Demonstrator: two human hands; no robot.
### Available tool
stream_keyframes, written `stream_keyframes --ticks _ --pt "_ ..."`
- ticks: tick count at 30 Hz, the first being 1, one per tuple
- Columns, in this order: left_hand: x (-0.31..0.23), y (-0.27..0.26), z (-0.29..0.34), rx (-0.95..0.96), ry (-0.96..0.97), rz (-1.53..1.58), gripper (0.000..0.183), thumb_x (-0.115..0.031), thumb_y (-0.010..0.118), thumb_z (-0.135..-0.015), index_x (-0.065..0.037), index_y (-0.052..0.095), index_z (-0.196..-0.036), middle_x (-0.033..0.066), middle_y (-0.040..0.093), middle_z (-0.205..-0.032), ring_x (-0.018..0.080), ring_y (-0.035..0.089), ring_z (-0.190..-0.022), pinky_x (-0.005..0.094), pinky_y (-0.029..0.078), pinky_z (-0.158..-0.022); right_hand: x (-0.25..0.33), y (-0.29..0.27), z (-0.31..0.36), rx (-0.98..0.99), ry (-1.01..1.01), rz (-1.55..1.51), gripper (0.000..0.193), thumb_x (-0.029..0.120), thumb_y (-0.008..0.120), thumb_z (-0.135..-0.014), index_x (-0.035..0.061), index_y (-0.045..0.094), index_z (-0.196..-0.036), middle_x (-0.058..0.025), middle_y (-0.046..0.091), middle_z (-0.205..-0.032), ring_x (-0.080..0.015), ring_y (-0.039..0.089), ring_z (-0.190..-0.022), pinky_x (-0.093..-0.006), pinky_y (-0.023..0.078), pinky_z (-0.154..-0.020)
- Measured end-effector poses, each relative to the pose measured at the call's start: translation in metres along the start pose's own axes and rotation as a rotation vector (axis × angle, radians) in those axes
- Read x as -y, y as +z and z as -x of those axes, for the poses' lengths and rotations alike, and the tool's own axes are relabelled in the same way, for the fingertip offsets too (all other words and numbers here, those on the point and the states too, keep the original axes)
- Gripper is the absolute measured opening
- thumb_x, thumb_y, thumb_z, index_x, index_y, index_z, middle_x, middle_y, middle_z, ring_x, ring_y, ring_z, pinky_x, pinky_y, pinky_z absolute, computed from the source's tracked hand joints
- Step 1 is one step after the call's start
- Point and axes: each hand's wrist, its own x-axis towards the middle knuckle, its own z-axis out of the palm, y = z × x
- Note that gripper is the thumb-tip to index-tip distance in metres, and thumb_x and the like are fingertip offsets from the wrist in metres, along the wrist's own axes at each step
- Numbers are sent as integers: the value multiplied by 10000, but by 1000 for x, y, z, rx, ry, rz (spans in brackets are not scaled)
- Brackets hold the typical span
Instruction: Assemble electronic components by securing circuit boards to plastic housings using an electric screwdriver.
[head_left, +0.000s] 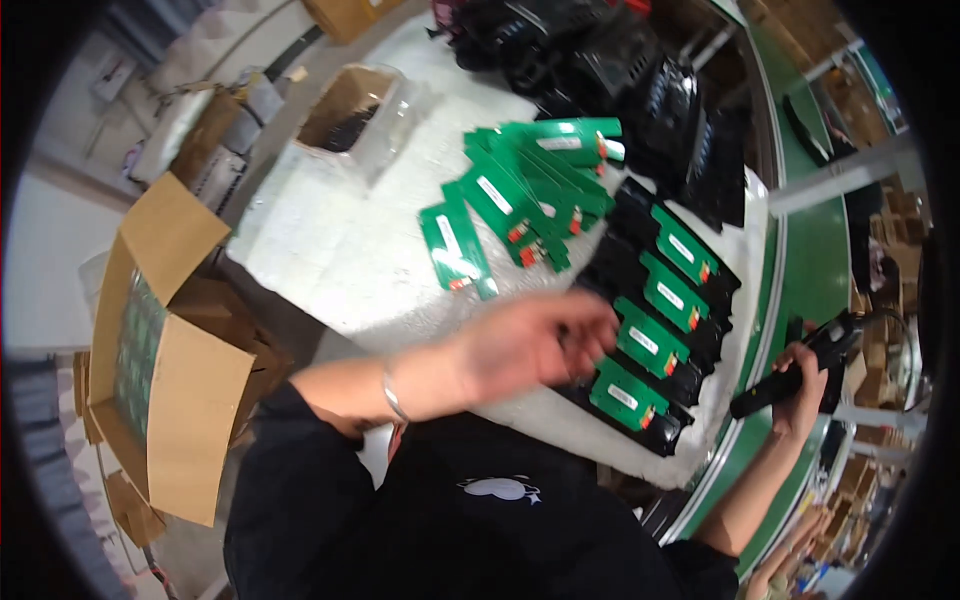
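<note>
Head: right hand (802, 392) clasps black tool (765, 394); left hand (525, 348), grip unclear, beside green board (650, 342).

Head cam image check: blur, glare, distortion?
All in the head view: left grip smeared, likely motion blur; right grip crisper; highlights glint off the glossy black parts; the green surface at right curves with the fisheye; corners fall to black.

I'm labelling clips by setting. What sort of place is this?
Probably an electronics assembly workshop: green circuit boards lie heaped on a white worktable, others sit in a row on black plastic housings, and what looks like a green conveyor belt runs alongside.
</note>
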Motion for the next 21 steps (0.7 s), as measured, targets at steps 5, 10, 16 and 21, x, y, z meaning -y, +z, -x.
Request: stream_keyframes --ticks 5,10,16,21 --pt "-165 0 53 -478 828 -875 347 -299 412 -911 17 550 -866 55 559 -821 98 520 -703 221 453 -678 -62 -73 -25 -31 432 59 261 136 610 -717 17 484 -912 -30 522 -698 -120 512 -589 -224 414 -507" --pt "-225 -26 70 -878 675 -1042 713 -589 241 -868 22 526 -1098 79 534 -957 151 476 -933 265 342 -885 -116 -79 -27 -22 256 310 487 118 606 -727 -32 437 -1158 -99 540 -983 -157 516 -862 -266 403 -788" --pt "-224 -8 56 -776 465 -1182 664 -660 317 -805 -158 479 -1208 58 410 -1258 156 393 -1097 310 221 -983 -128 -80 -5 -64 0 701 559 160 623 -737 -61 411 -1205 -156 483 -1142 -226 490 -1014 -320 371 -883" --pt "-218 -48 65 -939 835 -1247 429 -327 476 -875 -43 472 -1196 75 514 -1149 166 500 -1044 270 382 -888 -59 -15 43 -116 -416 1057 560 76 608 -622 16 451 -1156 -180 464 -1127 -352 423 -1045 -417 312 -912"
